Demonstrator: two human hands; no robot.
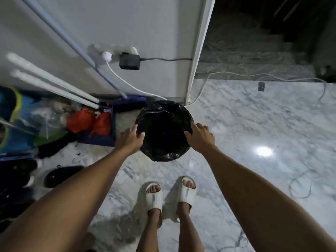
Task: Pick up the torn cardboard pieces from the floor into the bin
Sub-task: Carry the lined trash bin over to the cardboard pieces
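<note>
Now both hands, left hand [130,138] and right hand [201,136], rest spread fingers on the bin [163,151] rim, orange bags [89,121] nearby.

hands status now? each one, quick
Left hand: open, fingers on the left rim of the black-lined bin, holding nothing else.
Right hand: open, fingers on the bin's right rim, no cardboard in it.
</note>
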